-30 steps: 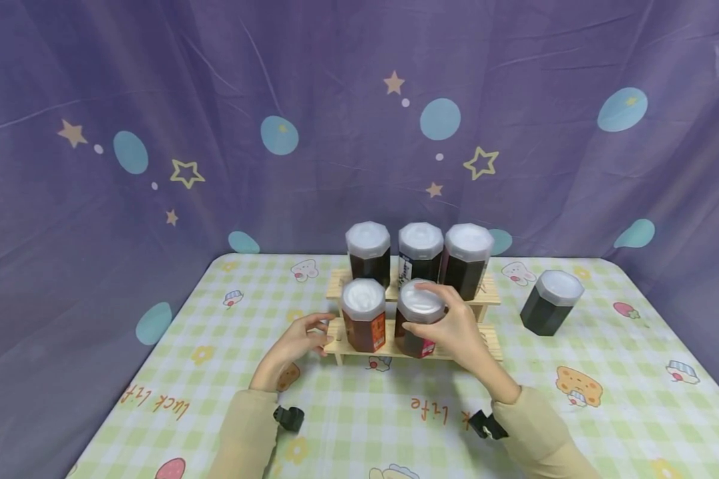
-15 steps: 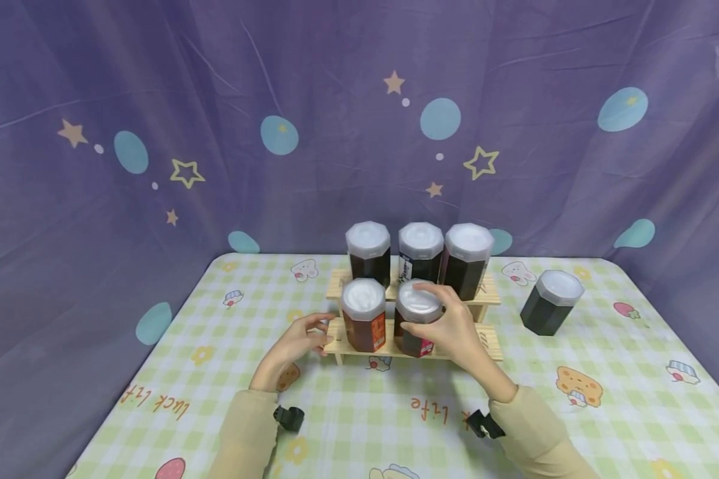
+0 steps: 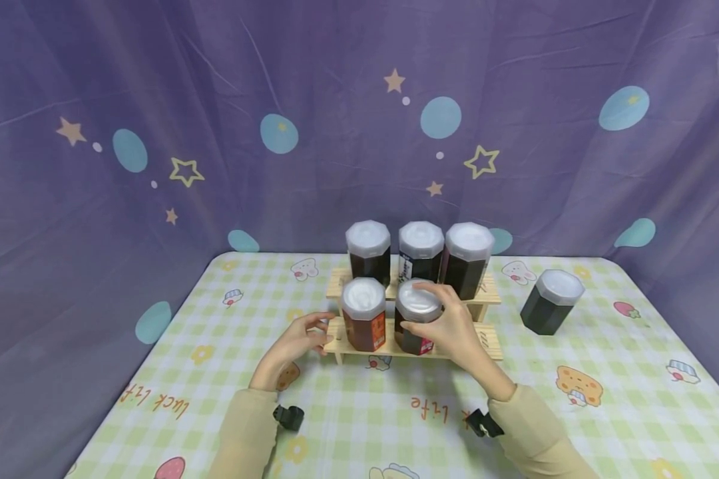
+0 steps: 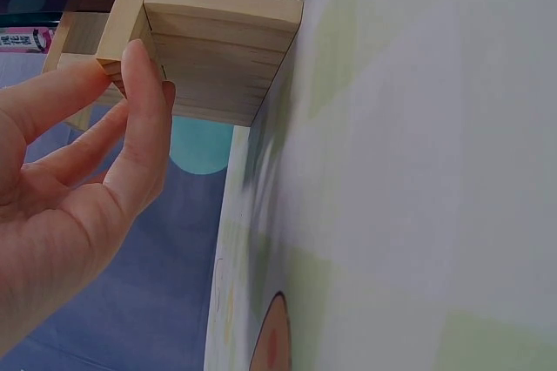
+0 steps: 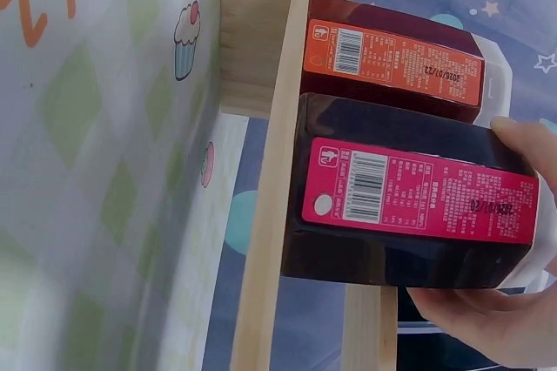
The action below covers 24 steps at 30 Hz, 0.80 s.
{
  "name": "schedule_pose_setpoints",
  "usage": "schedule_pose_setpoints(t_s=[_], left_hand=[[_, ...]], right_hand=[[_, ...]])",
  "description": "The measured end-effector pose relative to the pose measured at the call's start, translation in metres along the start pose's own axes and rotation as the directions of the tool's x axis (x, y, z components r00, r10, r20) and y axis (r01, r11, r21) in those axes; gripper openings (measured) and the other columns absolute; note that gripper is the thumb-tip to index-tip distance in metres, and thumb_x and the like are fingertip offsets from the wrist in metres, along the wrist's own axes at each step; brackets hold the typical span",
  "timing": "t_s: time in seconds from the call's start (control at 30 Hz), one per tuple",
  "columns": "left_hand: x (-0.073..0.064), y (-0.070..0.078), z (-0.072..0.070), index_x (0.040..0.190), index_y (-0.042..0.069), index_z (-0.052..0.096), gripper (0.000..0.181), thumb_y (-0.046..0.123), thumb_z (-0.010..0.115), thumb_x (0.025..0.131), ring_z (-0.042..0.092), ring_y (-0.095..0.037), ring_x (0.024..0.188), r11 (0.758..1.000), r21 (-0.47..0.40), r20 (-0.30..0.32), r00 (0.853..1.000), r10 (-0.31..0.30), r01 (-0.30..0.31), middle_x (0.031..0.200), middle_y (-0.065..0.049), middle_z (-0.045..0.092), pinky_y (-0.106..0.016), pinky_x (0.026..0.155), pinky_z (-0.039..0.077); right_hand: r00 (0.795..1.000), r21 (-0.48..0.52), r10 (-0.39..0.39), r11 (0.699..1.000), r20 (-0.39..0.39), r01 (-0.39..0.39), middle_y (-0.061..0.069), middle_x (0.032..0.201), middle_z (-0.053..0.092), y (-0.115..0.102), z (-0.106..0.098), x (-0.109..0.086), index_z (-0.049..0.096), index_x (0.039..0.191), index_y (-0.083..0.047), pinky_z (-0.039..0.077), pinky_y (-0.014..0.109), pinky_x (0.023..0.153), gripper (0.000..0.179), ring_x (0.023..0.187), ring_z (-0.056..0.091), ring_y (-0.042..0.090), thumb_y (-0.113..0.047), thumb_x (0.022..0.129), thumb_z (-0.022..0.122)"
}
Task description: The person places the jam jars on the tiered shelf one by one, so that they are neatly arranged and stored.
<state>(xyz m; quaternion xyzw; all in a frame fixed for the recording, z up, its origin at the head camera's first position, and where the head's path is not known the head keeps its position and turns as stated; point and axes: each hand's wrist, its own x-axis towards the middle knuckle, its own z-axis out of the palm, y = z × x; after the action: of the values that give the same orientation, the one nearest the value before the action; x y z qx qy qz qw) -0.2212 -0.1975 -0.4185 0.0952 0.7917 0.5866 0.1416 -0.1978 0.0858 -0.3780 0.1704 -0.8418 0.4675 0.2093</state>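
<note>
In the head view my right hand [image 3: 452,326] grips an eight-sided dark jar [image 3: 418,303] with a frosted lid, thumb and fingers around its upper part. This jar stands upright on the front shelf of a two-step wooden rack [image 3: 488,340]. Its pink label [image 5: 418,190] with a barcode faces the right wrist camera. To its left on the same shelf is a reddish-brown jar [image 3: 364,326] with an orange label. At the rack's left end, my left hand [image 4: 104,153] pinches the end of the front shelf between thumb and fingers.
Three dark jars, a left one [image 3: 369,249], a middle one [image 3: 421,247] and a right one [image 3: 469,256], line the rear shelf. Another dark jar [image 3: 551,303] stands on the checked tablecloth [image 3: 623,372] to the right. A purple curtain [image 3: 347,179] hangs behind the table.
My right hand and the pink-labelled jar have shifted slightly left along the front shelf. The left hand has stayed at the rack's end.
</note>
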Motion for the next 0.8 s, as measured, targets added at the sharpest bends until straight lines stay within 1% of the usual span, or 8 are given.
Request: schedule_pose_setpoints(t_s=[0.1, 0.37, 0.5, 0.67, 0.8], left_hand=[[-0.004, 0.01, 0.002, 0.129, -0.008, 0.038, 0.047, -0.002, 0.052, 0.084, 0.058, -0.024, 0.062, 1.0, 0.004, -0.001, 1.0, -0.014, 0.014, 0.102, -0.023, 0.044, -0.053, 0.07, 0.05], [-0.005, 0.012, 0.002, 0.129, -0.007, 0.038, 0.047, -0.002, 0.052, 0.084, 0.058, -0.023, 0.062, 1.0, 0.011, -0.002, 1.0, -0.023, 0.023, 0.102, -0.022, 0.045, -0.05, 0.071, 0.051], [-0.005, 0.012, 0.002, 0.129, -0.007, 0.039, 0.047, -0.002, 0.052, 0.084, 0.058, -0.023, 0.063, 0.999, 0.013, 0.0, 1.0, -0.029, 0.029, 0.103, -0.022, 0.045, -0.052, 0.072, 0.05], [-0.004, 0.011, 0.003, 0.128, -0.008, 0.038, 0.047, -0.002, 0.053, 0.085, 0.059, -0.026, 0.063, 1.0, 0.012, 0.007, 1.0, -0.018, 0.018, 0.102, -0.023, 0.045, -0.053, 0.072, 0.049], [-0.001, 0.002, 0.001, 0.129, -0.007, 0.039, 0.047, 0.0, 0.054, 0.084, 0.058, -0.027, 0.063, 1.0, 0.003, 0.003, 1.0, -0.014, 0.014, 0.103, -0.023, 0.045, -0.053, 0.07, 0.05]], right_hand=[[1.0, -0.01, 0.012, 1.0, 0.018, -0.012, 0.011, 0.107, 0.052, -0.001, -0.001, 0.0, 0.056, 0.113, -0.013, 0.05, 0.042, 0.074, 0.062, 0.094, 0.054, 0.028, -0.017, 0.057, 0.083], [0.997, -0.037, 0.03, 0.999, 0.074, -0.027, 0.015, 0.111, 0.048, -0.004, -0.003, -0.001, 0.051, 0.117, -0.015, 0.047, 0.044, 0.077, 0.062, 0.097, 0.051, 0.03, -0.02, 0.063, 0.08], [0.993, -0.055, 0.04, 0.998, 0.108, -0.034, 0.017, 0.114, 0.046, -0.003, -0.005, -0.002, 0.048, 0.12, -0.016, 0.045, 0.045, 0.078, 0.063, 0.099, 0.05, 0.031, -0.022, 0.066, 0.079], [0.991, -0.056, 0.034, 0.998, 0.126, -0.027, 0.019, 0.118, 0.044, -0.002, -0.009, -0.004, 0.047, 0.12, -0.015, 0.045, 0.047, 0.081, 0.061, 0.104, 0.048, 0.033, -0.021, 0.067, 0.077], [0.992, -0.014, 0.015, 1.0, 0.123, -0.014, 0.02, 0.123, 0.04, 0.001, -0.013, -0.006, 0.048, 0.118, -0.01, 0.047, 0.045, 0.083, 0.058, 0.106, 0.048, 0.033, -0.017, 0.069, 0.077]])
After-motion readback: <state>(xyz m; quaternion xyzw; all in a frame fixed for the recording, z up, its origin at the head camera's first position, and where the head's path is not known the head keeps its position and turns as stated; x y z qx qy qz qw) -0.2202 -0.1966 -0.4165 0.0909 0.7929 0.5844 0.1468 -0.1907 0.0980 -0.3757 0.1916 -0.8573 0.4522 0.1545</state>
